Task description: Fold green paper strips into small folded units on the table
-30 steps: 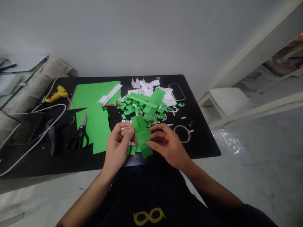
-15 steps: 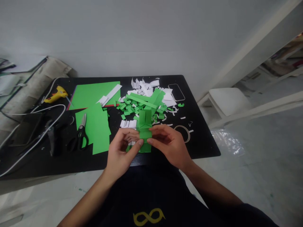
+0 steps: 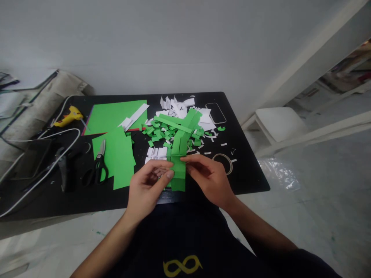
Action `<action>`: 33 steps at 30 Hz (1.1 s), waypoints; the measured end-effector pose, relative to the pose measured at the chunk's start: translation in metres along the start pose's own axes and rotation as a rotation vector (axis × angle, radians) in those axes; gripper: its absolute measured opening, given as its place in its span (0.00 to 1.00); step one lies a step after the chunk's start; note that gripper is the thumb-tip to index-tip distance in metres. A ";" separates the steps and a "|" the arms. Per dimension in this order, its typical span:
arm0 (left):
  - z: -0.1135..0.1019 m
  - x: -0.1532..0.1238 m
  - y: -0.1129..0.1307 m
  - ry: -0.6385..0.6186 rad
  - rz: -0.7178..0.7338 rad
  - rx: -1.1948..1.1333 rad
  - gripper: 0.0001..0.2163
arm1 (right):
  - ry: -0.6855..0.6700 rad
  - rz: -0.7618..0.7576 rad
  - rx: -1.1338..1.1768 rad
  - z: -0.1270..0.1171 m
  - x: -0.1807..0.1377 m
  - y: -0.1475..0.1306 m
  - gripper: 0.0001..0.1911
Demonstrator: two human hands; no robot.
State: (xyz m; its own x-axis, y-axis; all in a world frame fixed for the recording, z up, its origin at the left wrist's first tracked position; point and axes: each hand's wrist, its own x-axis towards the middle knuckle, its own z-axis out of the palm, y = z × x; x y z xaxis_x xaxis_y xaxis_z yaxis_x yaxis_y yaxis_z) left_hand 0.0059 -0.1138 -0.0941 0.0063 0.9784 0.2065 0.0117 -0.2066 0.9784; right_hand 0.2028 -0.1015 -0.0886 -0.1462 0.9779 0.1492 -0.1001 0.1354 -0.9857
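A creased strip of green paper (image 3: 178, 170) is held up over the table's front edge, with folds across it and a slit near its top. My left hand (image 3: 150, 179) pinches its left edge between thumb and fingers. On the opposite edge, my right hand (image 3: 210, 175) has its fingertips closed on the paper; the right thumb is partly behind it. Folded white paper pieces (image 3: 156, 153) lie just beyond my left hand. Farther back is a heap of small green paper pieces (image 3: 160, 131), with longer green strips (image 3: 175, 123) across it.
White scraps (image 3: 179, 106) are piled at the back. Green sheets (image 3: 121, 154), black-handled scissors (image 3: 100, 164) and a yellow glue gun (image 3: 69, 116) lie left, near a white cable (image 3: 65, 150). A tape ring (image 3: 224, 164) rests right; a white stool (image 3: 279, 121) stands beyond.
The green strip's folds have opened flatter, and its lower end reaches nearer to me. My right thumb has slipped from the front toward the edge; my left hand shifted slightly left.
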 end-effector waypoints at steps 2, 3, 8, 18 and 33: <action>0.001 0.001 0.000 0.008 -0.017 -0.013 0.05 | 0.010 -0.017 -0.014 0.001 -0.001 0.002 0.15; 0.001 0.001 0.000 0.013 -0.022 -0.013 0.05 | 0.013 -0.024 -0.022 0.001 -0.001 0.003 0.15; 0.003 0.003 0.001 0.046 -0.012 -0.011 0.05 | 0.042 -0.084 -0.076 0.003 -0.002 0.004 0.12; 0.005 0.004 0.001 0.062 0.001 -0.035 0.05 | 0.108 -0.260 -0.284 0.002 -0.003 0.000 0.08; 0.007 0.001 -0.001 0.031 0.128 0.017 0.14 | 0.126 -0.207 -0.210 0.006 -0.009 -0.001 0.19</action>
State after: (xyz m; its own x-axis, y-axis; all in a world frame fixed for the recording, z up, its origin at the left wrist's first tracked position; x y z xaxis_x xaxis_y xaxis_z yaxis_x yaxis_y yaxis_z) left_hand 0.0125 -0.1125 -0.0954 -0.0225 0.9437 0.3302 0.0293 -0.3295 0.9437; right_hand 0.1983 -0.1110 -0.0888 -0.0191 0.9365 0.3500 0.0923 0.3502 -0.9321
